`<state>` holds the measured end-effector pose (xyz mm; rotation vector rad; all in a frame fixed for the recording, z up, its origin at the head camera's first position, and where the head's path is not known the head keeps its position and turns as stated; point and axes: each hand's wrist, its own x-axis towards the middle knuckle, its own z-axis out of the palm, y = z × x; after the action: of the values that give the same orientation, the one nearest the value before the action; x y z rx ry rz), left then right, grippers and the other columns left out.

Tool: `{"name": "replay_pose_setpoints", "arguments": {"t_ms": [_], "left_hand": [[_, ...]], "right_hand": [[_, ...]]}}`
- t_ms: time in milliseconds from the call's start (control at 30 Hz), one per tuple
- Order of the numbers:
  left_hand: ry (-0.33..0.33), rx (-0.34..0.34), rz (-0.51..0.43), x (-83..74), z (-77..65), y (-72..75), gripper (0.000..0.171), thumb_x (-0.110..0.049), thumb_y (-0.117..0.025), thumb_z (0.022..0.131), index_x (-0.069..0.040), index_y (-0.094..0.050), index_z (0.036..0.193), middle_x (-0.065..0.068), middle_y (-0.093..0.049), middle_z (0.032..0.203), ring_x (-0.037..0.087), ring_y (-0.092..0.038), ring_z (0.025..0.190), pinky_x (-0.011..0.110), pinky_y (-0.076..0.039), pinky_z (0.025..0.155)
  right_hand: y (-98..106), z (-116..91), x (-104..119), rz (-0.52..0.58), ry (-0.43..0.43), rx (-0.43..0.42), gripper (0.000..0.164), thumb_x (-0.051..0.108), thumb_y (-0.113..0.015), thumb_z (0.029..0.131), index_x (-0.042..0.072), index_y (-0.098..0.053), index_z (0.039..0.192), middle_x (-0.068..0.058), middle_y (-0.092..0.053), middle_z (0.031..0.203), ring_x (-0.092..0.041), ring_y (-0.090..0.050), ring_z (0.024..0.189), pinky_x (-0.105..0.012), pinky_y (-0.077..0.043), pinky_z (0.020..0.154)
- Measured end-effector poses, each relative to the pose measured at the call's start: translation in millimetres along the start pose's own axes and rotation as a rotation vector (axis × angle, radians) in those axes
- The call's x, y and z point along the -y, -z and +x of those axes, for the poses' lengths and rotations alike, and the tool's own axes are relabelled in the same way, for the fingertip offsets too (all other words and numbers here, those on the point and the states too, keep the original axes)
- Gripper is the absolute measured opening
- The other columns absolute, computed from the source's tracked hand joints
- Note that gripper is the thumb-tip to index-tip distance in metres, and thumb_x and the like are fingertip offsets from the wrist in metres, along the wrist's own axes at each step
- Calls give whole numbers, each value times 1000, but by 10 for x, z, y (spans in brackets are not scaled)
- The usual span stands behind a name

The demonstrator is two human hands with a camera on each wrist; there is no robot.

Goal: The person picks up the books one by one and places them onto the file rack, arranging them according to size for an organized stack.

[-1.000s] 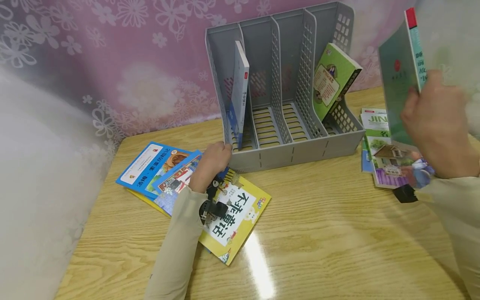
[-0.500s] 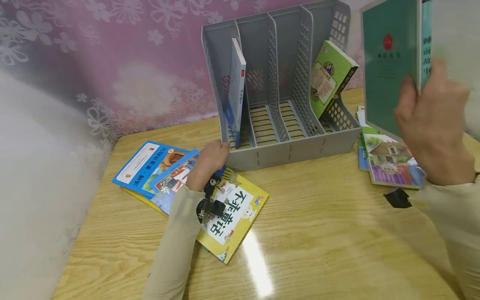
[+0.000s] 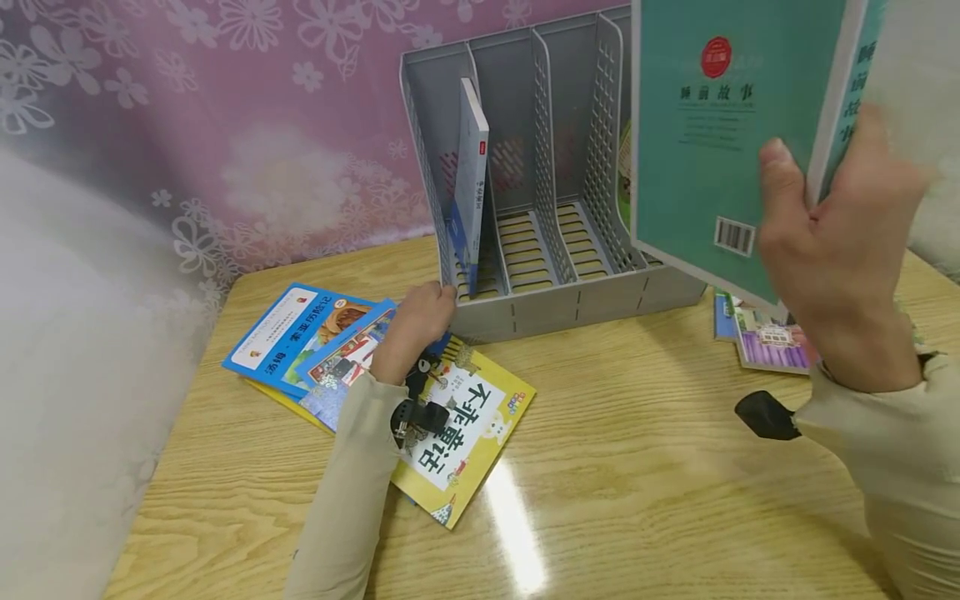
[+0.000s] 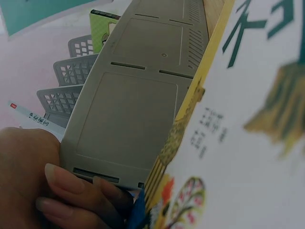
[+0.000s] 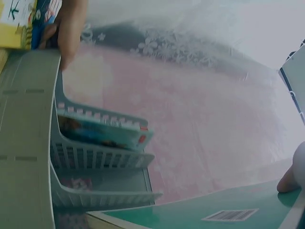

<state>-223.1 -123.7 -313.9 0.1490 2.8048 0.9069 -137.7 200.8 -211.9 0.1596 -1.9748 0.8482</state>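
My right hand [image 3: 847,250] holds a teal book [image 3: 720,183] by its spine edge, thumb on the cover with the barcode. The book is raised in front of the right end of a grey book rack [image 3: 555,308], hiding that compartment. My left hand [image 3: 416,321] grips the rack's front left corner; in the left wrist view its fingers [image 4: 71,181] curl at the rack's lower edge. A thin blue-and-white book [image 3: 472,183] leans upright in the leftmost compartment. A green book [image 4: 101,31] shows at the rack's far end in the left wrist view.
Left of the rack lie a blue book [image 3: 288,333] and a yellow book [image 3: 465,433] overlapping others, under my left wrist. Right of it, a book with a house cover [image 3: 772,342] lies partly behind my right hand. A flowered cloth [image 3: 300,167] hangs behind.
My right hand has brought the teal book leftward toward the rack and turned its cover to face the head camera. The left hand keeps its grip on the rack corner.
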Motion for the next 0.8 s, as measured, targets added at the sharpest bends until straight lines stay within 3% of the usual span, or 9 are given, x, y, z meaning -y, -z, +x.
{"name": "replay_pose_setpoints", "arguments": {"t_ms": [100, 233, 400, 667, 800], "left_hand": [[6, 5, -4, 4, -2, -3, 46, -31, -24, 105, -5, -52, 80, 10, -52, 70, 22, -43, 55, 36, -40, 61], [14, 7, -3, 7, -5, -1, 44, -32, -23, 105, -6, -52, 83, 11, -52, 75, 23, -45, 58, 36, -40, 63], [-22, -28, 1, 20, -3, 0, 46, -30, -24, 104, -7, -49, 74, 10, -50, 70, 22, -41, 54, 36, -39, 60], [-14, -24, 8, 10, 6, -26, 45, -30, -25, 105, -6, -53, 79, 11, -53, 73, 24, -45, 58, 36, -40, 61], [3, -29, 17, 7, 5, -17, 46, -31, -25, 105, -5, -54, 81, 12, -53, 74, 24, -46, 59, 36, -40, 61]], "right_hand": [[-99, -20, 105, 89, 7, 27, 34, 20, -54, 96, 8, -58, 127, -15, -68, 114, -11, -64, 102, -20, -48, 87], [-228, -66, 251, 200, 19, 49, 34, 17, -55, 96, 7, -57, 128, -8, -68, 116, -14, -66, 102, -23, -51, 85], [-395, -115, 411, 301, 45, 67, 33, 15, -53, 97, 5, -57, 128, -4, -69, 115, -13, -67, 101, -25, -53, 83], [-620, -169, 504, 421, 78, 119, 33, 10, -51, 98, -1, -55, 128, -9, -68, 116, -18, -68, 99, -27, -54, 79], [-738, -211, 567, 474, 45, 150, 32, 8, -52, 97, -5, -55, 127, -13, -68, 114, -21, -69, 97, -27, -55, 78]]}}
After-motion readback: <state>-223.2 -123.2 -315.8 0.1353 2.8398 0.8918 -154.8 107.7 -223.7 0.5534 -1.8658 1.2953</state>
